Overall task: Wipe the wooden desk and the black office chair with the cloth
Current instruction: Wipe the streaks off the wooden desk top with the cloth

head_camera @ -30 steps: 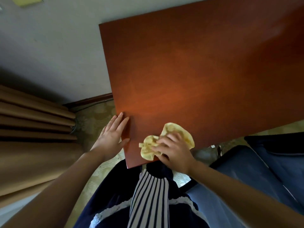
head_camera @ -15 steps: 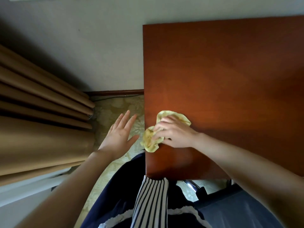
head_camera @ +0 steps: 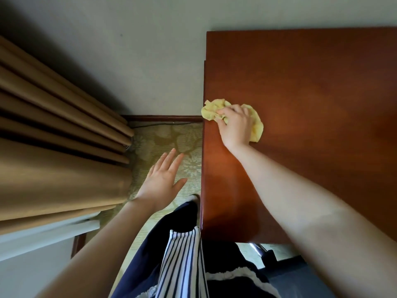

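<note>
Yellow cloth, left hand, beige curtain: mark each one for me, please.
yellow cloth (head_camera: pixel 256 127): head view, on the crumpled fold at its right end.
left hand (head_camera: pixel 161 179): head view, on the back of the hand.
beige curtain (head_camera: pixel 53 173): head view, on the broad front fold.

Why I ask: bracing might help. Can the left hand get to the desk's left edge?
Probably yes. The left hand hovers open over the carpet, just beside the desk, with nothing between them.

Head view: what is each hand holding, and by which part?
The right hand grips the yellow cloth around its bunched middle, pressing it on the wooden desk. The left hand is open and holds nothing.
</note>
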